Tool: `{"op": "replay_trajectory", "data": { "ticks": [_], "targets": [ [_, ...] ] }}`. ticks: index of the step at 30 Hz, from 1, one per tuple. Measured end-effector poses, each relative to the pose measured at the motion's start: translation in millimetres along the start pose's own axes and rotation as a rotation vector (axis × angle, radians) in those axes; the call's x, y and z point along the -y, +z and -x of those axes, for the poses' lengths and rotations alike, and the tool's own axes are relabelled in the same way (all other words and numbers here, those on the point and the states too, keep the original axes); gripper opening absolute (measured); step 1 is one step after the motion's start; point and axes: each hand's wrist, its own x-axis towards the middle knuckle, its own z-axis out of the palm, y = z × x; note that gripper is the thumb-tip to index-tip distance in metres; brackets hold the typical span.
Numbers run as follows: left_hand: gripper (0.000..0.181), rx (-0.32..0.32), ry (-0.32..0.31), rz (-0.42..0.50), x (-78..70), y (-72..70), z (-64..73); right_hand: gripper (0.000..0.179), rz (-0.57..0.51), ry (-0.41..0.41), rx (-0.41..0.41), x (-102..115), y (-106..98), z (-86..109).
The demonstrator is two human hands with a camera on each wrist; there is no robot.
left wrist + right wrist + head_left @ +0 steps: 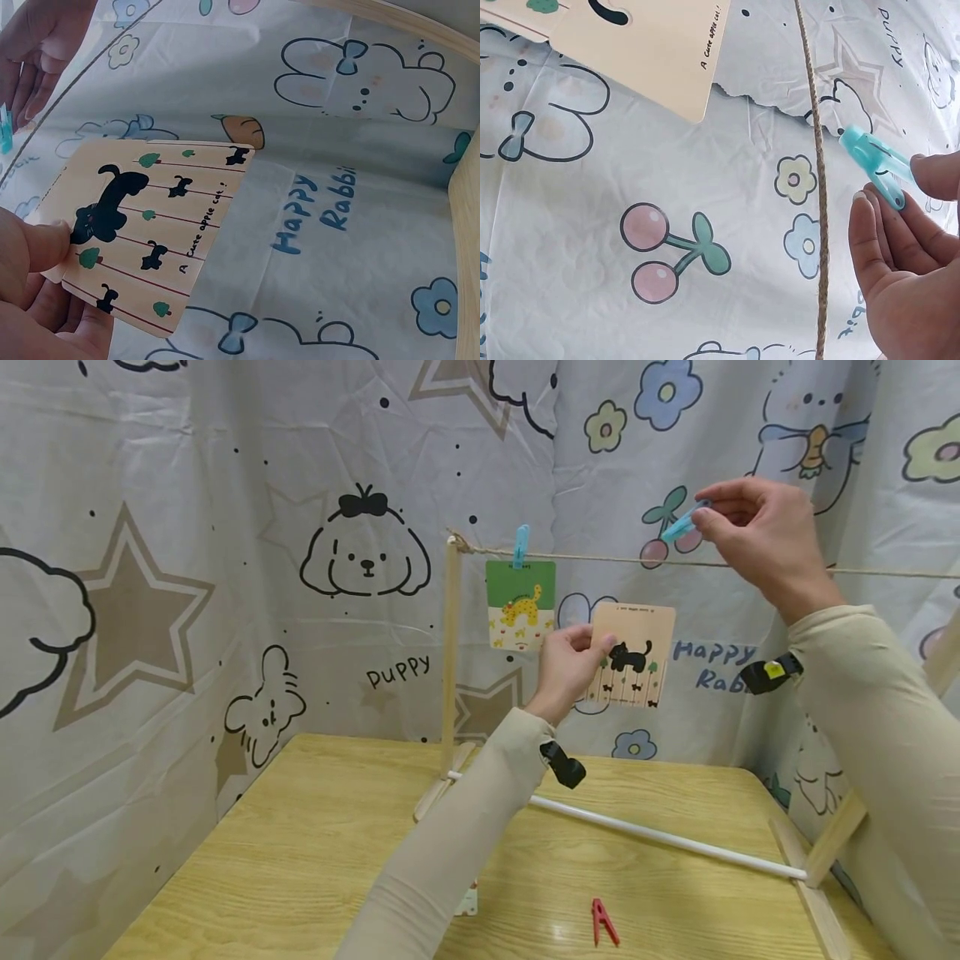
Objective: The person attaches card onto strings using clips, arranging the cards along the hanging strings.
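Observation:
My left hand (568,667) pinches a peach card (636,635) with a black cat on it by its left edge, just below the twine (600,558). Thumb in front and fingers behind show in the left wrist view, on the same card (150,217). Above the twine, my right hand (768,539) holds a light blue clothespin (684,523) between thumb and fingers, its tip pointing down toward the line. The right wrist view has this clothespin (877,161) beside the twine (821,195). Further left, a green and white card (521,606) hangs from another blue clothespin (521,545).
A wooden post (451,652) carries the twine's left end, and a slanted post (836,839) stands at right. A white rod (667,837) joins their bases on the wooden table (315,827). A red clothespin (603,922) lies in front; a card (468,902) shows partly behind the left sleeve.

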Motion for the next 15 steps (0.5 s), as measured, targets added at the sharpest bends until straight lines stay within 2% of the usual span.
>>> {"op": "replay_trajectory", "data": {
  "ticks": [11,15],
  "targets": [
    [0.012,-0.055,-0.061,-0.036,-5.8,2.5,-4.2,0.037,0.132,-0.022,0.023,7,12,-9.6],
    [0.012,-0.065,-0.061,-0.037,-6.7,4.3,-6.1,0.033,0.156,-0.028,0.025,8,16,-11.7]
  ]
}}
